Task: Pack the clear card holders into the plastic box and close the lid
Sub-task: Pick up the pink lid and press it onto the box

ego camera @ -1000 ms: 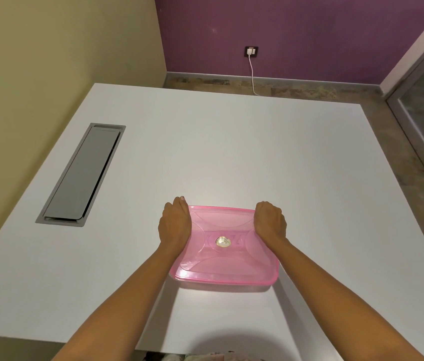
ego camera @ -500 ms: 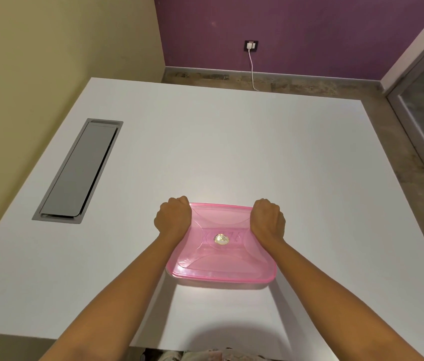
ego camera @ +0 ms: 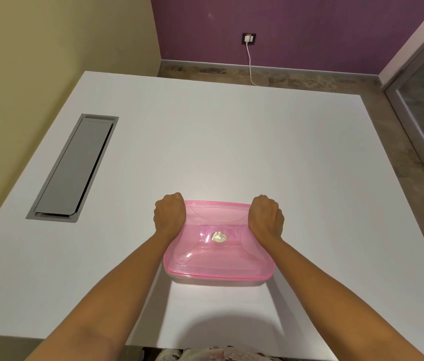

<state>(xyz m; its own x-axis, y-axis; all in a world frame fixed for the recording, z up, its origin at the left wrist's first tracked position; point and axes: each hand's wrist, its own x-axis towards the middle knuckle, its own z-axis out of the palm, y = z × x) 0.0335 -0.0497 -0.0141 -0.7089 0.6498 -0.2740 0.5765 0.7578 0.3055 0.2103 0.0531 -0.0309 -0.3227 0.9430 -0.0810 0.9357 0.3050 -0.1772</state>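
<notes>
A pink translucent plastic box (ego camera: 218, 259) sits on the white table (ego camera: 231, 152) close to its near edge, with its pink lid (ego camera: 216, 217) lying flat on top. A round silver sticker marks the lid's middle. My left hand (ego camera: 169, 214) is curled over the lid's far left corner, fingers bent down over the rim. My right hand (ego camera: 266, 217) is curled the same way over the far right corner. No clear card holders show; the box's inside is hidden by the lid.
A grey cable hatch (ego camera: 71, 168) is set into the table at the left. A yellow wall runs along the left side. A white charger cable (ego camera: 250, 61) hangs from a wall socket beyond the table. A glass door frame stands at the right.
Both hands have curled from flatter palms into fists over the lid's far corners. The box has stayed in place while the view shifted slightly.
</notes>
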